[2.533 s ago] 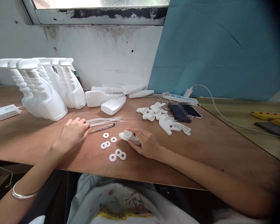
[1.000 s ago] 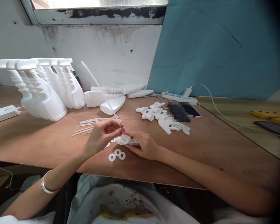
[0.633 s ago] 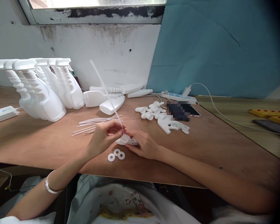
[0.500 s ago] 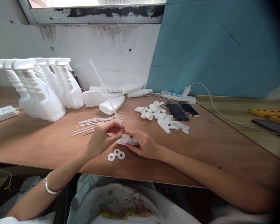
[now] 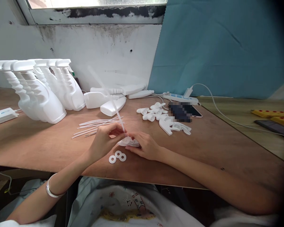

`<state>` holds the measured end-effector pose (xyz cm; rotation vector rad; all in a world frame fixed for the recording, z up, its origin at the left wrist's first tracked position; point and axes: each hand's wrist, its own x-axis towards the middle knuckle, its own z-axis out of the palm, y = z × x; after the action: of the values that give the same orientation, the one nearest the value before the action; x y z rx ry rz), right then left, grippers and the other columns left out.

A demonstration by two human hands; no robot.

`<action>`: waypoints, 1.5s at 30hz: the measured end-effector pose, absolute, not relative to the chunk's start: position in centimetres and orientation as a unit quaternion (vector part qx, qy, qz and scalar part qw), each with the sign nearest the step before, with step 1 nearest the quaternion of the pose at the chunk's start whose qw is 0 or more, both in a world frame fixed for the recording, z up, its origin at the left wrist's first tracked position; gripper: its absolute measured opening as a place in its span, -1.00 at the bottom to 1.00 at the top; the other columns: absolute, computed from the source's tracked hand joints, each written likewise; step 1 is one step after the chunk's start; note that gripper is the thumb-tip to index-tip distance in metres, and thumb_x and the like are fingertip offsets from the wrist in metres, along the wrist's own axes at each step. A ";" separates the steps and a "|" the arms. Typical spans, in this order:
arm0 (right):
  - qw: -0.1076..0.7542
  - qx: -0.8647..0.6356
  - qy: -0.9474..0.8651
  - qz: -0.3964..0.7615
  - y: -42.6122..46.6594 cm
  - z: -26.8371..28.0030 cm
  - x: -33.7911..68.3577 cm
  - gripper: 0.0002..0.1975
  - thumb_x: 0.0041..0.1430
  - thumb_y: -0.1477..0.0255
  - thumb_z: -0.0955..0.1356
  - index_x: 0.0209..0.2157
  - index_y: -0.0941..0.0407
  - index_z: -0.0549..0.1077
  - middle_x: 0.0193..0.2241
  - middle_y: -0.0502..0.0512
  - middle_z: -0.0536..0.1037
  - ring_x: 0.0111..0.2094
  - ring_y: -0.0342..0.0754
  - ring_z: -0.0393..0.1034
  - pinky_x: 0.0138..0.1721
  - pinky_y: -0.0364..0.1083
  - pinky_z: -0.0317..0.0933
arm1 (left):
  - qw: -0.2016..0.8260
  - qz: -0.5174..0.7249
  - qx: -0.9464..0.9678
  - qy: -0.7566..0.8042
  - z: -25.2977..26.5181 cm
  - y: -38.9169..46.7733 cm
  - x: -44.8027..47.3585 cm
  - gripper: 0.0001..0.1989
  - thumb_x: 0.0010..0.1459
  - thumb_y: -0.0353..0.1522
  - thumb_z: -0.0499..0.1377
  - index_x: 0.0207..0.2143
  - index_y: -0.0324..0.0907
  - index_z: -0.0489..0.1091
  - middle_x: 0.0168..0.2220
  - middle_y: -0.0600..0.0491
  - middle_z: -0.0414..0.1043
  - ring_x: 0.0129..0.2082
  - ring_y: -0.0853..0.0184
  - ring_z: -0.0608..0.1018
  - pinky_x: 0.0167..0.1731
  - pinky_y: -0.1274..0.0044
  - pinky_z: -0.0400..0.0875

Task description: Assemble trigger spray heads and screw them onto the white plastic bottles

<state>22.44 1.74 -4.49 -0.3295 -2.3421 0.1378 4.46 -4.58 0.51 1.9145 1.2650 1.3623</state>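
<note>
Pinched in my left hand (image 5: 110,137) is a thin, translucent plastic tube (image 5: 117,111) near its lower end; the rest leans up and to the left, its top blurred. My right hand (image 5: 144,145) grips a white spray trigger head (image 5: 130,142) low over the table, its cap side turned up toward me. The tube's lower end meets the cap; my fingers hide how deep it sits. Just in front of both hands lie three white ring washers (image 5: 118,154). Several loose tubes (image 5: 90,125) rest behind my left hand.
Several white spray bottles (image 5: 49,101) stand at the left, and others (image 5: 113,105) lie by the wall. Loose trigger heads (image 5: 164,123) lie right of centre beside a phone (image 5: 194,110). Power strips (image 5: 184,98) sit at the back and at the far left.
The tube's upper end has swayed slightly and is now blurred. Both hands keep nearly the same place and grip.
</note>
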 end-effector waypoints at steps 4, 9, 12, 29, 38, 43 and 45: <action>0.371 -0.130 -0.918 0.055 1.9 -4.6 22.4 -0.59 0.11 0.25 0.33 -0.05 0.13 0.24 -0.23 0.14 0.52 -0.23 0.00 0.44 -0.23 -0.05 0.33 | 0.231 0.494 0.702 0.458 0.3 -4.4 4.2 -0.88 0.06 -0.35 0.19 -0.45 -0.23 0.37 -0.44 0.07 0.47 -0.44 0.39 0.52 -0.39 0.59 0.45; 0.366 -0.138 -0.919 0.055 2.0 -4.8 22.4 -0.62 0.13 0.28 0.32 -0.06 0.13 0.24 -0.23 0.13 0.52 -0.24 -0.01 0.45 -0.24 -0.05 0.33 | 0.211 0.488 0.711 0.460 0.4 -4.4 4.0 -0.91 0.06 -0.37 0.19 -0.42 -0.23 0.39 -0.41 0.06 0.49 -0.41 0.36 0.54 -0.36 0.57 0.47; 0.370 -0.139 -0.917 0.056 2.0 -4.8 22.4 -0.63 0.13 0.29 0.32 -0.06 0.12 0.24 -0.24 0.13 0.52 -0.25 -0.02 0.45 -0.24 -0.06 0.33 | 0.197 0.487 0.719 0.455 0.4 -4.5 4.1 -0.92 0.07 -0.38 0.18 -0.42 -0.23 0.39 -0.42 0.07 0.50 -0.42 0.38 0.55 -0.37 0.59 0.46; 0.392 -0.142 -0.908 0.040 1.9 -4.9 22.2 -0.67 0.15 0.26 0.29 -0.11 0.14 0.27 -0.34 0.12 0.53 -0.36 -0.04 0.46 -0.36 -0.09 0.35 | 0.113 0.485 0.739 0.454 -0.4 -4.2 4.9 -0.93 0.07 -0.41 0.18 -0.45 -0.21 0.33 -0.49 0.14 0.46 -0.49 0.48 0.50 -0.45 0.67 0.42; 0.396 -0.143 -0.906 0.042 1.9 -5.0 22.2 -0.68 0.15 0.23 0.29 -0.15 0.15 0.29 -0.37 0.12 0.52 -0.38 -0.05 0.45 -0.37 -0.10 0.34 | 0.096 0.477 0.747 0.454 -0.4 -4.2 4.9 -0.89 0.08 -0.40 0.16 -0.48 -0.21 0.29 -0.50 0.13 0.46 -0.50 0.46 0.51 -0.48 0.66 0.42; 0.377 -0.168 -0.907 0.078 1.9 -5.0 22.2 -0.66 0.13 0.24 0.31 -0.12 0.14 0.30 -0.37 0.11 0.52 -0.39 -0.04 0.45 -0.36 -0.09 0.33 | 0.090 0.475 0.743 0.464 -0.5 -4.2 4.8 -0.92 0.06 -0.41 0.16 -0.47 -0.21 0.34 -0.52 0.12 0.47 -0.51 0.43 0.52 -0.49 0.64 0.42; 0.365 -0.184 -0.907 0.097 2.0 -5.0 22.2 -0.66 0.13 0.25 0.31 -0.12 0.14 0.30 -0.38 0.10 0.52 -0.40 -0.04 0.44 -0.36 -0.09 0.33 | 0.096 0.465 0.742 0.473 -0.5 -4.2 4.8 -0.94 0.06 -0.42 0.16 -0.47 -0.21 0.37 -0.52 0.11 0.47 -0.51 0.42 0.52 -0.50 0.63 0.42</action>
<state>22.24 2.00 -4.96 -0.4726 -2.3328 0.2505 4.78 -4.21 -0.47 2.1992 1.4012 1.3789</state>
